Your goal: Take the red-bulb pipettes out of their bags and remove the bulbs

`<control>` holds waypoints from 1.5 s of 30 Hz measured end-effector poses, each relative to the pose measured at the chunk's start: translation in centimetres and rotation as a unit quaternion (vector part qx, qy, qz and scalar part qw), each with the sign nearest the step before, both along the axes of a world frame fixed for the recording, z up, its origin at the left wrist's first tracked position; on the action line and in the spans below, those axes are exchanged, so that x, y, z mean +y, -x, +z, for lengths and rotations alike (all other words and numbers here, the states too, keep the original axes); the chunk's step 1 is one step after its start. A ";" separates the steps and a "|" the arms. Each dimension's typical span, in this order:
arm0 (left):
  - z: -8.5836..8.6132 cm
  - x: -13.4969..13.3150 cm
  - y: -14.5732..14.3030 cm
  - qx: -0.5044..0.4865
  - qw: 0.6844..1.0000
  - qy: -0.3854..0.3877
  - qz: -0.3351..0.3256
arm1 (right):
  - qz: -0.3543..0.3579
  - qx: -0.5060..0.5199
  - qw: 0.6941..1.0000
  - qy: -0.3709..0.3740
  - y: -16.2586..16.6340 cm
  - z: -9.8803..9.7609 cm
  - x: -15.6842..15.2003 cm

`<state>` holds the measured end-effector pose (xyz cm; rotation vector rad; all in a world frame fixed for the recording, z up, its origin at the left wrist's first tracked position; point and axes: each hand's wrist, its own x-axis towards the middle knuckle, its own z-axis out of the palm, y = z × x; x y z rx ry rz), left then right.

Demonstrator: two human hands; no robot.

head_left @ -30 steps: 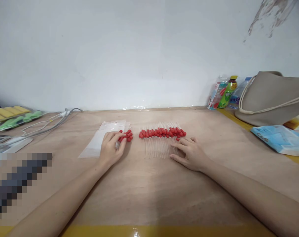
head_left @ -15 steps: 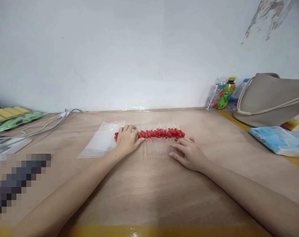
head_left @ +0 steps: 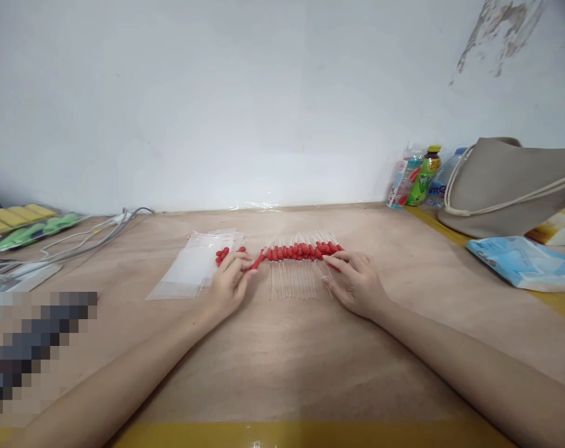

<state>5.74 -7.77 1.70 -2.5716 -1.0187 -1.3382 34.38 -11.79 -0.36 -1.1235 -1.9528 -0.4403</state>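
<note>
Red pieces (head_left: 294, 252), whitish plastic bags (head_left: 180, 270), light brown tabletop (head_left: 264, 367), yellow tape (head_left: 320, 435), blue-and-white packet (head_left: 520, 264), taupe handbag (head_left: 506, 177)

The left hand (head_left: 233, 281) pinches a red piece (head_left: 257, 262) at the near end of its reach — just beside the left end of a row of red-tipped clear strips (head_left: 292, 252) on the table (head_left: 273, 361). The right hand (head_left: 359, 283) rests at the row's other end, its grip unclear. Loose red pieces (head_left: 223, 254) lie on clear bags (head_left: 177, 279). Bottles (head_left: 423, 177), a grey bag (head_left: 506, 180) and a blue packet (head_left: 516, 261) sit at right — cables (head_left: 107, 230) at left.
</note>
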 end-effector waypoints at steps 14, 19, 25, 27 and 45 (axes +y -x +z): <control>-1.1 -3.3 -1.4 0.058 0.985 0.056 -0.152 | 0.138 -0.109 0.984 0.018 2.5 0.1 -1.0; -1.0 -3.7 -1.8 0.063 0.983 0.076 -0.153 | 0.155 -0.080 0.984 0.023 2.9 0.0 -1.0; -0.9 -3.9 -3.5 0.098 0.982 0.074 -0.143 | 0.168 -0.063 0.984 0.014 3.7 0.0 -1.2; -1.1 -3.8 -3.8 0.105 0.982 0.056 -0.145 | 0.176 -0.063 0.982 0.014 4.0 -0.1 -1.3; -0.5 -4.1 -3.6 0.194 0.976 0.014 -0.095 | 0.249 -0.055 0.967 0.006 4.1 -0.7 -1.1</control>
